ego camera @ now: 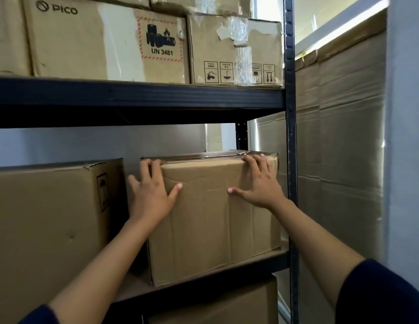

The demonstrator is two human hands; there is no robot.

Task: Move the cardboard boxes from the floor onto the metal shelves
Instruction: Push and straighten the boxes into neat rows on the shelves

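We read the middle shelf left to right. 1 large cardboard box (52,230) sits at the left, a dark gap beside it. Left hand (151,192) lies flat on the front face of the plain box (213,220), fingers spread, the tips reaching its top left edge, thumb splayed toward the centre. Right hand (258,182) mirrors it near the top right corner, fingers spread and straight, nothing pinched. The plain box rests on the middle shelf (204,275), skewed: its lower left corner overhangs the front rail, while its right side sits further in, close to the shelf upright (290,160).

Risks, as we judge them:
- Uneven push swings the box; right edge jams on the upright.
- High hand placement tips the box backward rather than sliding it.
- Overhanging corner slips off the rail if hands release now.
- Left fingers get nipped against the neighbouring box if the gap closes.
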